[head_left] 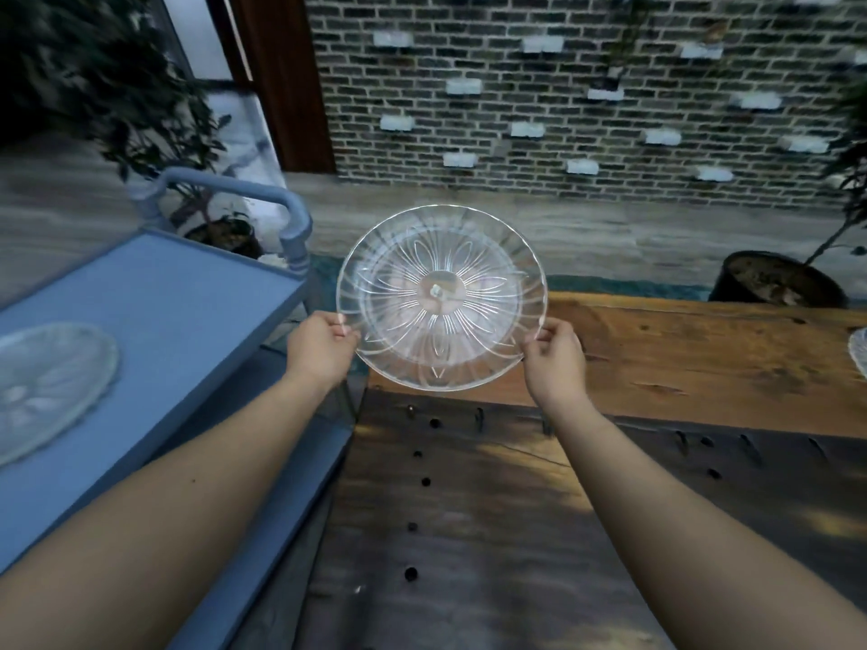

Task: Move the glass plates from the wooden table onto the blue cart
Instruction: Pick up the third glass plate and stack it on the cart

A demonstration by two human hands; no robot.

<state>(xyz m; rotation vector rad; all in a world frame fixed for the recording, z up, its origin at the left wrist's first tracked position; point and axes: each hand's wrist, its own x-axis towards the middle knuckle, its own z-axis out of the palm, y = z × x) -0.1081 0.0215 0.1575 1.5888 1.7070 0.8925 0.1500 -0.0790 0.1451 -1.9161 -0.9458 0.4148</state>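
Observation:
A clear glass plate (441,297) with a cut flower pattern is held up in the air, tilted toward me, above the left end of the wooden table (680,363). My left hand (321,347) pinches its left rim and my right hand (556,356) pinches its right rim. The blue cart (187,293) stands to the left of the table, and a second glass plate (47,382) lies flat on its top shelf. At the right border, the edge of another glass plate (859,356) shows on the table.
The cart's curved blue handle (262,194) rises at its far end. Potted plants stand behind the cart (220,227) and past the table at right (779,281). A brick wall (563,96) closes the back. The dark near part of the table (492,532) has several small holes.

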